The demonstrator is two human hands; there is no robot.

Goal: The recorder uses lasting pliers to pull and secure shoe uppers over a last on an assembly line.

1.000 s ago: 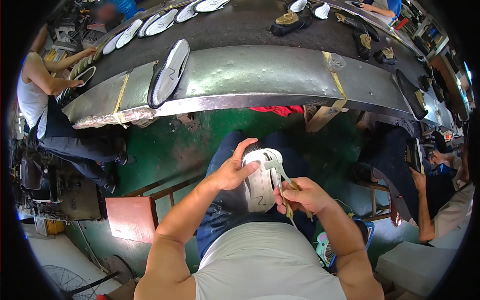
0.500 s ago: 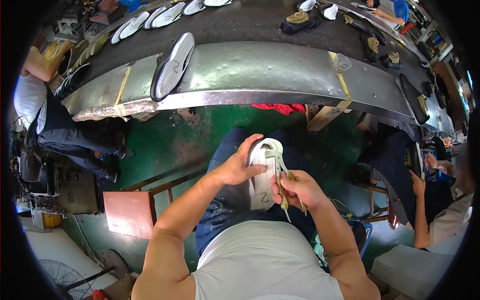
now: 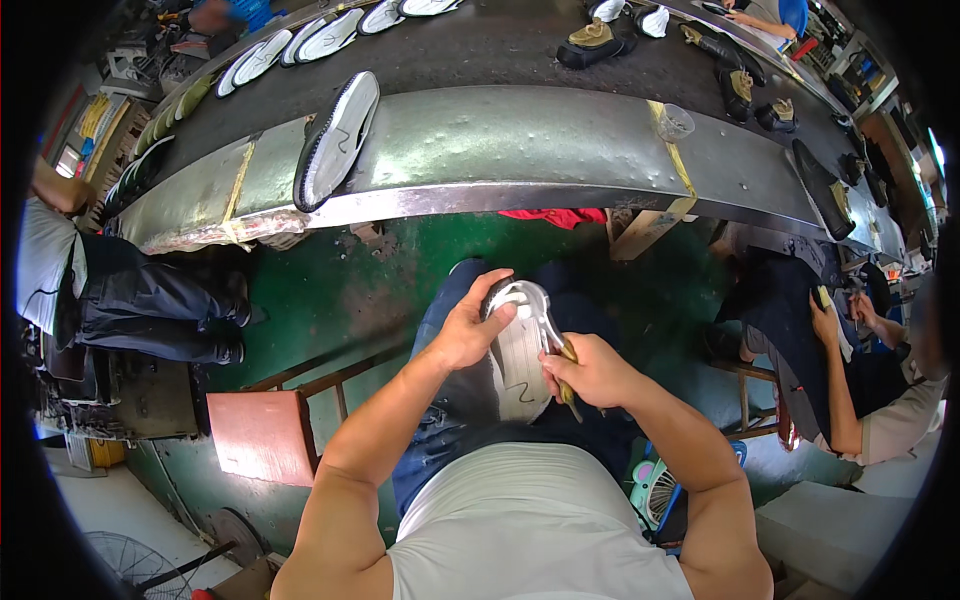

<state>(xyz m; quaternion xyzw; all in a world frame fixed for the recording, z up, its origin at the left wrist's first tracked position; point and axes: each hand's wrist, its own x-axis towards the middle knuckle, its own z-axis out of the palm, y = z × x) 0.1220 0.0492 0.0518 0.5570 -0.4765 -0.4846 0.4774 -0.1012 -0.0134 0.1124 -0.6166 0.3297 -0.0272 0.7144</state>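
A pale-bottomed shoe lies underside up on the person's lap. The left hand clamps its edge at ten o'clock, thumb over the underside; the right hand, between three and four o'clock, is wrapped round the pincers, whose head meets the shoe's twelve o'clock end. Toward eleven o'clock, another shoe rests on the worktop.

A square-topped, reddish-brown stool is set on the painted green floor at left. A small mint-green fan is placed at lower right. A crumpled red cloth is glimpsed beneath the long, silver metal-edged bench.
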